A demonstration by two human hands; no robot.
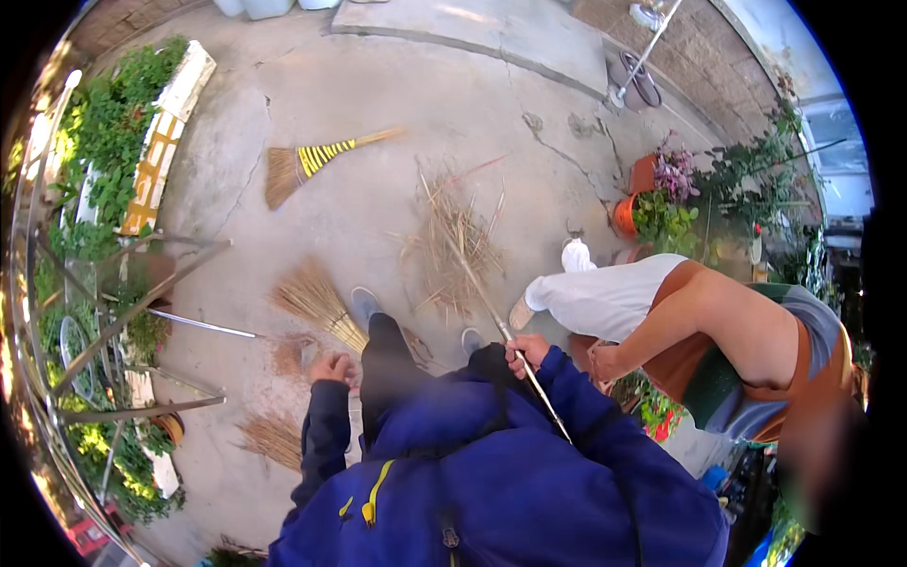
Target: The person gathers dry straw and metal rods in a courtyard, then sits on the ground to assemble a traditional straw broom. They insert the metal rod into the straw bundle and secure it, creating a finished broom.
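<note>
My right hand [529,354] is closed round a long silver pole [540,389]. The pole slants from beside my jacket out over a heap of dry straw [453,246], and whether its far end touches the straw I cannot make out. Beside my left leg hangs my left hand [333,369], its fingers loosely bent and apart, with nothing visible in them. Nearest to it lies a straw broom head [316,298], its lower end partly hidden by my leg. Farther off, a short broom [302,165] with yellow-and-black binding rests on the concrete.
A person in white trousers [605,298] bends close on my right. Metal frame bars [142,317] and a planter [170,132] stand left. A thin metal rod [203,322], reddish scraps [291,354] and more bristles [274,439] lie left. Potted flowers [673,175] stand at right.
</note>
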